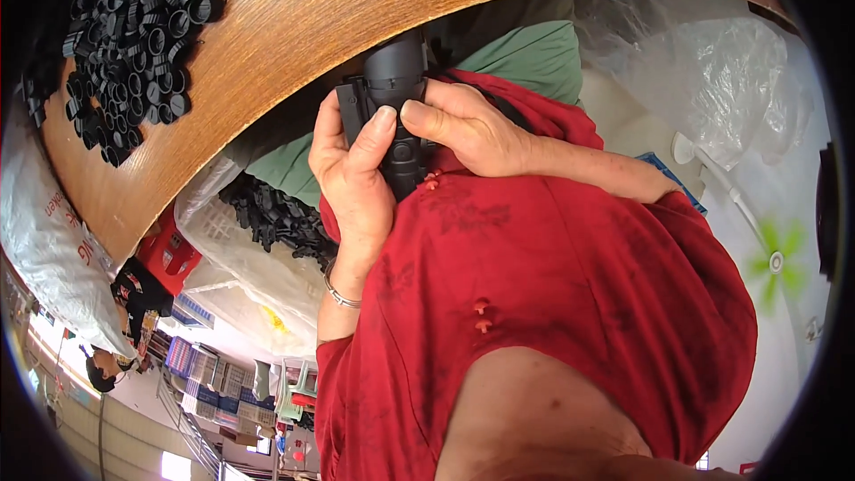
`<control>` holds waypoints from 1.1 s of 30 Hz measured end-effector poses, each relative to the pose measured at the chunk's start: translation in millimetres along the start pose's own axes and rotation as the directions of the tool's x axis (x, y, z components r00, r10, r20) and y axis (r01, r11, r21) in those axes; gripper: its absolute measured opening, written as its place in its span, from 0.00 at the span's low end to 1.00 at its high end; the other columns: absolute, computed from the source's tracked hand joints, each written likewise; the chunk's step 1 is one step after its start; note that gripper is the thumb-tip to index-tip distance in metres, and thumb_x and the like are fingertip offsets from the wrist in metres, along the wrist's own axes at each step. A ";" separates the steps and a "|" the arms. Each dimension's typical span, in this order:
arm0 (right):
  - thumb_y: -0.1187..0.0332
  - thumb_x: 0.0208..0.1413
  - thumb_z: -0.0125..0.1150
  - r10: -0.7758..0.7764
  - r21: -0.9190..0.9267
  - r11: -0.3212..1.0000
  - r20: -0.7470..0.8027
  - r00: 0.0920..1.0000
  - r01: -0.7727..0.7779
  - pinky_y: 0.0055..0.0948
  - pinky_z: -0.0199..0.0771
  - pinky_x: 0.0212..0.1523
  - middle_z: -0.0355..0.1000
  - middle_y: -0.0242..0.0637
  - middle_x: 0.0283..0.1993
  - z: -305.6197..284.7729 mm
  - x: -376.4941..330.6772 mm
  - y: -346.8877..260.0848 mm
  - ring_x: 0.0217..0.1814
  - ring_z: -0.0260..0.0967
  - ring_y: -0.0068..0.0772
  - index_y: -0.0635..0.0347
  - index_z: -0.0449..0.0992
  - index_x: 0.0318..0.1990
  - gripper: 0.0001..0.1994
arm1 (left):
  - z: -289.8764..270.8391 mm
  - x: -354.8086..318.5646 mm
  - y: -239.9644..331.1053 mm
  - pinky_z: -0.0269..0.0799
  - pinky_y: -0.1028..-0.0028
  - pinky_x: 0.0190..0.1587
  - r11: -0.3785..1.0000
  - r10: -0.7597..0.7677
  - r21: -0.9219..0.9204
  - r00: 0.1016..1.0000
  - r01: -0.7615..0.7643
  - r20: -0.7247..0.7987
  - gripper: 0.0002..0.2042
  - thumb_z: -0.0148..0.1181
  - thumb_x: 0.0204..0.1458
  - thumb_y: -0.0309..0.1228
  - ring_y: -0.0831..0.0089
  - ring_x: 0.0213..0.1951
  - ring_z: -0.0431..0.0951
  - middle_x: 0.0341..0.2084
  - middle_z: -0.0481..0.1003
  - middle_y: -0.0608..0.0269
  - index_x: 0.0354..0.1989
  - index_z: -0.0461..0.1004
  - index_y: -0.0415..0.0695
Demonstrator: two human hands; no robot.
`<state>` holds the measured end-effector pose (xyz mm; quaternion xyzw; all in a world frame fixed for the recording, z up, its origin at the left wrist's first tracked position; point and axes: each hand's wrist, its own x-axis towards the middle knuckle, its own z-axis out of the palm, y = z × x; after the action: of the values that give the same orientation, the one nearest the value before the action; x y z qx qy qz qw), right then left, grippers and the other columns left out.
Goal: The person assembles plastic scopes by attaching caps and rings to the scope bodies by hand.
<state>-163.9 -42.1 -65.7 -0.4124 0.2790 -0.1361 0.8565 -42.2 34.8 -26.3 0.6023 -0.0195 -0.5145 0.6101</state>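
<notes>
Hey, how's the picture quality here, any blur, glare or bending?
In the head view, the tabletop edge bows into an arc and the corners go black; the green fan blades smear; white glints streak the clear plastic; the left hand and right hand look fairly sharp, around a dark black tool.

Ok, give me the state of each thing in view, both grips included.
Left grip: closed around the black device
Right grip: closed on its other side
Black device: held in both grips
Black caps: loose, heaped on the wooden table
Plastic bag: open, black parts inside
Green-bladed fan: blades blurred, apparently spinning
</notes>
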 end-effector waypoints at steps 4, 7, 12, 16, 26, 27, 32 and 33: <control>0.57 0.60 0.51 0.028 -0.068 0.997 0.031 0.999 -0.026 0.28 0.68 0.38 0.72 0.36 0.33 -2.5 -0.4 1.2 0.37 0.67 0.25 0.68 0.72 0.43 0.19 | 5.2 -1.9 4.3 0.70 0.77 0.44 0.999 0.014 0.046 0.999 -0.012 -0.051 0.17 0.60 0.47 0.22 0.75 0.37 0.74 0.37 0.76 0.61 0.48 0.70 0.35; 0.57 0.59 0.53 0.077 -0.010 0.997 -0.013 0.997 -0.077 0.28 0.68 0.38 0.72 0.37 0.32 0.1 -0.2 -16.0 0.36 0.68 0.26 0.68 0.72 0.42 0.19 | 18.4 2.4 11.2 0.71 0.75 0.43 0.998 0.004 0.055 0.988 0.004 -0.152 0.16 0.58 0.45 0.21 0.73 0.35 0.76 0.36 0.76 0.59 0.45 0.71 0.35; 0.57 0.59 0.54 0.141 0.084 0.987 -0.011 0.990 -0.139 0.26 0.67 0.37 0.71 0.35 0.31 2.3 1.0 -16.5 0.35 0.65 0.22 0.70 0.73 0.40 0.19 | 16.4 2.4 21.3 0.67 0.75 0.48 0.993 -0.044 0.106 0.997 0.050 -0.060 0.21 0.60 0.45 0.24 0.73 0.41 0.73 0.41 0.74 0.60 0.50 0.69 0.33; 0.53 0.61 0.52 0.223 0.102 0.966 0.141 0.965 -0.238 0.23 0.70 0.31 0.72 0.34 0.31 -11.2 8.3 -20.5 0.30 0.69 0.22 0.66 0.73 0.39 0.20 | 13.6 8.6 19.6 0.69 0.78 0.41 0.994 -0.029 0.105 0.999 0.032 -0.024 0.18 0.62 0.46 0.27 0.77 0.36 0.73 0.36 0.74 0.61 0.45 0.69 0.34; 0.55 0.63 0.49 0.126 -0.009 0.992 0.107 0.986 -0.126 0.23 0.71 0.36 0.73 0.32 0.34 -12.0 5.1 -16.3 0.33 0.70 0.21 0.67 0.73 0.38 0.19 | 20.1 10.2 12.8 0.69 0.79 0.37 0.990 0.101 0.096 0.995 -0.100 -0.013 0.16 0.65 0.44 0.28 0.79 0.31 0.72 0.32 0.74 0.64 0.40 0.71 0.35; 0.55 0.63 0.49 0.124 -0.013 0.992 0.105 0.987 -0.124 0.23 0.71 0.36 0.73 0.32 0.34 -11.3 0.8 -15.8 0.33 0.70 0.21 0.67 0.73 0.38 0.19 | 17.6 9.3 12.9 0.69 0.79 0.37 0.991 0.093 0.097 0.996 -0.094 0.013 0.16 0.65 0.44 0.29 0.79 0.31 0.72 0.31 0.74 0.64 0.40 0.71 0.35; 0.55 0.62 0.51 0.120 -0.025 0.993 0.088 0.989 -0.118 0.23 0.68 0.40 0.72 0.29 0.35 -14.3 -6.4 -11.1 0.38 0.67 0.18 0.66 0.73 0.41 0.19 | 10.3 7.3 -4.1 0.70 0.79 0.36 0.991 0.079 0.110 0.997 -0.077 -0.010 0.14 0.63 0.47 0.27 0.79 0.31 0.73 0.31 0.74 0.64 0.41 0.71 0.36; 0.57 0.62 0.52 0.083 -0.045 0.996 0.063 0.995 -0.081 0.22 0.68 0.40 0.72 0.29 0.35 -16.3 -8.3 -2.3 0.38 0.67 0.18 0.67 0.73 0.41 0.18 | 14.7 6.5 -6.5 0.71 0.79 0.34 0.995 0.081 0.066 0.996 -0.079 -0.026 0.13 0.63 0.47 0.26 0.78 0.29 0.73 0.30 0.74 0.64 0.39 0.71 0.35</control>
<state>-180.2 -50.0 -69.0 -0.4227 0.2707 -0.0814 0.8611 -52.5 21.6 -31.1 0.6278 -0.0513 -0.4801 0.6106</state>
